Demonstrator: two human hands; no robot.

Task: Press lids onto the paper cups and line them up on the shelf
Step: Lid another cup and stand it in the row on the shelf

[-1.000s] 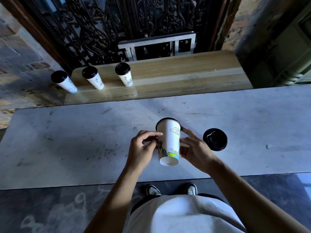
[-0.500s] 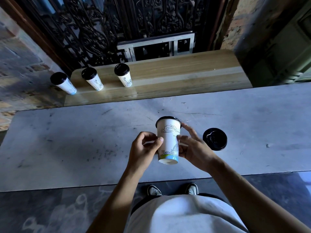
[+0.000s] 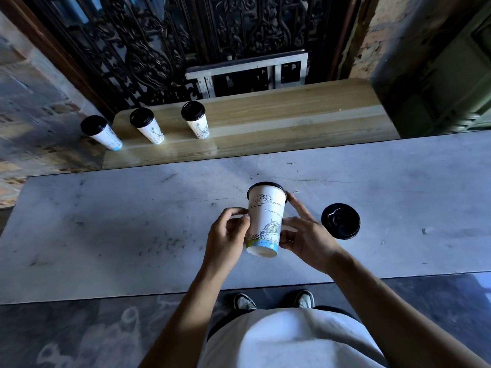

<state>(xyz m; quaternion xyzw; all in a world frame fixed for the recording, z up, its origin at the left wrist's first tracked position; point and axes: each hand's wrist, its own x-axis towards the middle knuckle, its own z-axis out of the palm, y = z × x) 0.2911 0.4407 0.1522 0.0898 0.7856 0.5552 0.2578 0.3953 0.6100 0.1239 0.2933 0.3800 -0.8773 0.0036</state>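
Observation:
A white printed paper cup (image 3: 265, 219) with a black lid on its far end is held above the grey table (image 3: 106, 229), tilted away from me so its base faces me. My left hand (image 3: 225, 243) pinches its left side and my right hand (image 3: 305, 235) grips its right side, with fingers reaching up to the lid rim. A loose black lid (image 3: 340, 221) lies flat on the table just right of my right hand. Three lidded cups (image 3: 101, 132) (image 3: 146, 125) (image 3: 195, 119) stand in a row at the left end of the wooden shelf (image 3: 279, 115).
Behind the shelf stands a dark ornate metal gate (image 3: 186, 35) with a grey metal frame (image 3: 249, 73). A green cabinet (image 3: 446, 75) fills the right background. The shelf's right part is bare wood. My shoes (image 3: 244, 301) show below the table's near edge.
The cup has turned in my hands, showing a different part of its print, and its lidded end has risen slightly. The loose lid and shelf cups have not moved.

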